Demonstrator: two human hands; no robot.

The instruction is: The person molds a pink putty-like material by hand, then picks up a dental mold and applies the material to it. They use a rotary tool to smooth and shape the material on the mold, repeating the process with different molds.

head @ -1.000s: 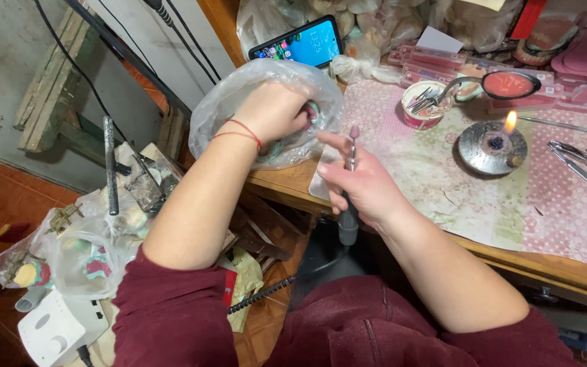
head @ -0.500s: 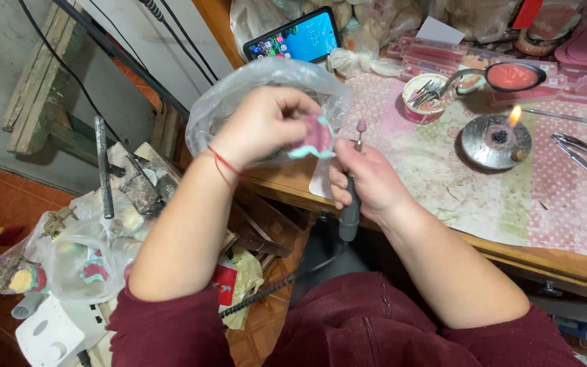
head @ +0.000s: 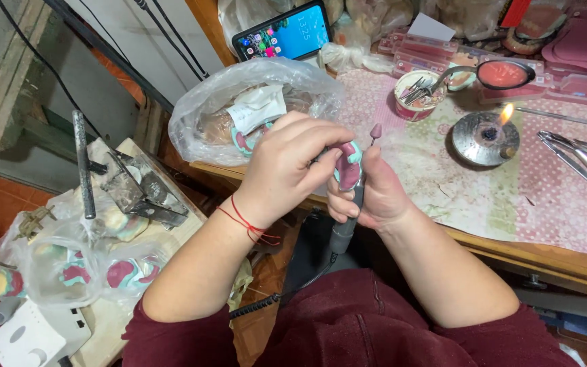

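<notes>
Plastic bag (head: 239, 95) sits behind left hand (head: 287, 166), lit burner (head: 487, 136) right.

Lit burner (head: 485, 138), phone (head: 284, 32), cup (head: 416, 94)

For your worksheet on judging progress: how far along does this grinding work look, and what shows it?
Done: one piece is out of the clear plastic bag on the table edge.

In hand: the left hand holds a pink and teal moulded piece; the right hand has its grip on a corded rotary handpiece, whose pink burr points up, clear of the piece.

Left: more pieces lie in that bag. Grinding marks cannot be made out.
</notes>
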